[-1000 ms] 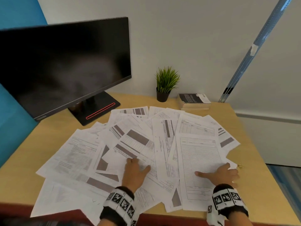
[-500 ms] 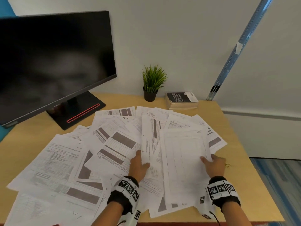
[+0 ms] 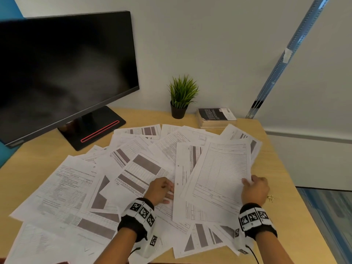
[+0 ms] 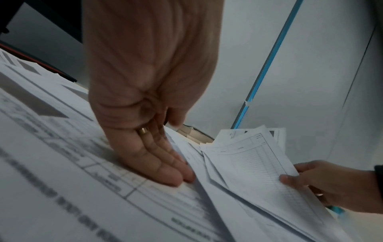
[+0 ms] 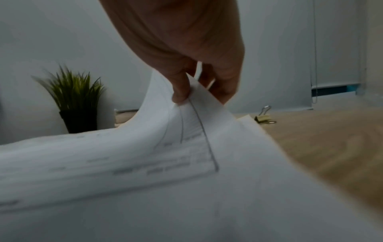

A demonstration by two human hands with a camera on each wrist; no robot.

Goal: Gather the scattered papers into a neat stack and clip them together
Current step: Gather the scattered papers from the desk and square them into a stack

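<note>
Many printed white papers (image 3: 76,187) lie scattered and overlapping across the wooden desk (image 3: 282,164). My right hand (image 3: 254,187) pinches the right edge of a few lined sheets (image 3: 221,172) between thumb and fingers and holds that edge raised off the pile; the pinch (image 5: 186,96) shows close in the right wrist view. My left hand (image 3: 162,191) presses straight fingers (image 4: 161,167) flat on the papers just left of those sheets. A gold binder clip (image 3: 270,197) lies on the bare desk right of my right hand, and the binder clip (image 5: 264,117) holds nothing.
A black monitor (image 3: 62,73) on its stand fills the back left. A small potted plant (image 3: 181,98) and a dark-covered book (image 3: 216,117) stand at the back by the wall. Bare desk shows along the right edge.
My right hand went from lying flat on the lined sheet to pinching its right edge and lifting it with sheets beneath. My left hand shifted right to the sheets' left edge.
</note>
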